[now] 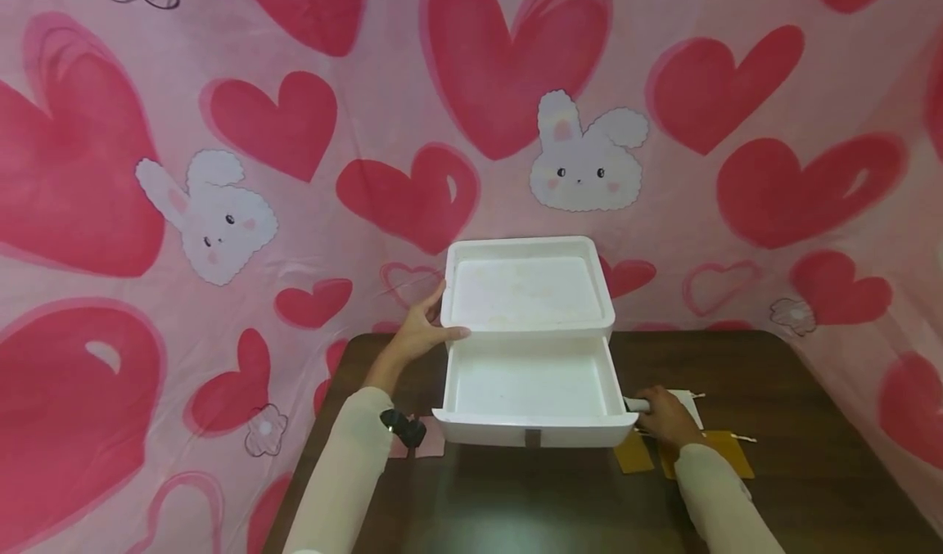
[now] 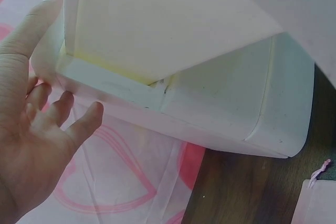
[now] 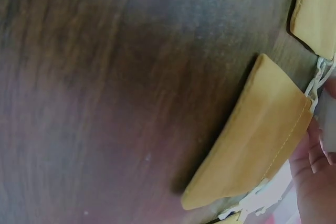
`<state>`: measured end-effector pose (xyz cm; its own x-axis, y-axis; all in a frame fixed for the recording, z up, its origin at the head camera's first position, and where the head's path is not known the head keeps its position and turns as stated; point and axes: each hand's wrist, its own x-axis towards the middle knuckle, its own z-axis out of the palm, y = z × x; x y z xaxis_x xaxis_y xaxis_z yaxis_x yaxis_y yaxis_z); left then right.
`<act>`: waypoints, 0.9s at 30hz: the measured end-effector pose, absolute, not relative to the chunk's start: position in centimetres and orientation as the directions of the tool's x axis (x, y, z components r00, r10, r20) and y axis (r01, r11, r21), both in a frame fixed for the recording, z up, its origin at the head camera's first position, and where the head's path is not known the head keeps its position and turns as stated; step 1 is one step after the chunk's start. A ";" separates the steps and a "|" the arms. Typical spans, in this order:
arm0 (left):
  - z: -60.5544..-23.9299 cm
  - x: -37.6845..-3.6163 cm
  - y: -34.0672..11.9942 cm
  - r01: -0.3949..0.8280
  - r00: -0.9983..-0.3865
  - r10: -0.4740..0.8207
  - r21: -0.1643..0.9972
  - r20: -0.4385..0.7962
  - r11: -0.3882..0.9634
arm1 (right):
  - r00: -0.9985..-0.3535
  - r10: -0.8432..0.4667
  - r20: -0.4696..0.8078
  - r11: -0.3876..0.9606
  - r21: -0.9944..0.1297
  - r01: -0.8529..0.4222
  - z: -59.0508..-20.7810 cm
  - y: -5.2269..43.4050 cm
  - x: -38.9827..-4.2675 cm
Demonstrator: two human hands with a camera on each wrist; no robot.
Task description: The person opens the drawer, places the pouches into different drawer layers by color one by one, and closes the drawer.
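Note:
A white plastic drawer unit (image 1: 526,288) stands at the back of the table with its drawer (image 1: 530,378) pulled out, bare inside. My left hand (image 1: 421,333) grips the unit's left front corner, thumb on the front edge and fingers along the side. Right of the drawer, my right hand (image 1: 666,415) pinches a small whitish thing (image 1: 637,405) near the drawer's front corner; I cannot tell its kind. Mustard drawstring pouches (image 3: 252,140) lie beneath and beside that hand, their cords toward it. A white pouch (image 1: 687,407) lies just beyond.
Pink pouches (image 1: 430,438) lie left of the drawer, under the left forearm. The dark wooden table (image 1: 530,505) meets a pink heart-patterned cloth (image 1: 501,194) right behind the unit. The drawer's front panel (image 1: 486,433) sticks out over the table.

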<state>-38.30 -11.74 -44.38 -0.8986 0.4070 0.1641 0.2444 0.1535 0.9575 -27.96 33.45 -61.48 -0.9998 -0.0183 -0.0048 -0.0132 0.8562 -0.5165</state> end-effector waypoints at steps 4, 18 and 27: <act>-44.3 -38.2 -11.7 0.237 -0.897 0.413 0.961 0.160 0.144 | -1.000 -0.031 -0.006 0.845 -0.535 -0.023 -61.3 33.3 -28.0; -44.4 -38.4 -11.5 0.237 -0.895 0.416 0.962 0.163 0.134 | -1.000 0.004 -0.001 0.815 -0.579 0.004 -60.7 33.3 -27.6; -44.4 -38.4 -11.7 0.249 -0.894 0.416 0.957 0.169 0.146 | -0.998 0.067 -0.015 0.746 -0.663 0.060 -59.6 32.9 -26.8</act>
<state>-38.37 -11.66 -44.43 -0.8935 0.4159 0.1692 0.2494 0.1464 0.9573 -26.79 32.91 -59.63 -0.9977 0.0666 -0.0154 0.0601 0.7465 -0.6627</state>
